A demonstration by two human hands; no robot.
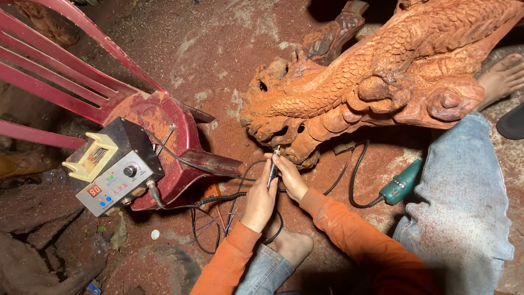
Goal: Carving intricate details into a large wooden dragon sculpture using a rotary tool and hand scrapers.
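A large reddish-brown wooden carving (382,82) with scales and a dragon-like head lies on the dusty ground. My left hand (260,201) grips a slim rotary handpiece (272,172) whose tip points up at the carving's lower jaw. My right hand (289,176) pinches the handpiece near its front end, just below the carved mouth. A black cable runs from the handpiece to a control box (114,166) with a knob and a small red display.
The control box rests on the seat of a tipped red plastic chair (82,71). A green power tool (401,183) lies on the ground beside my jeans-clad leg (464,202). Loose cables (213,218) trail near my bare foot (295,246). Another bare foot (502,76) shows at right.
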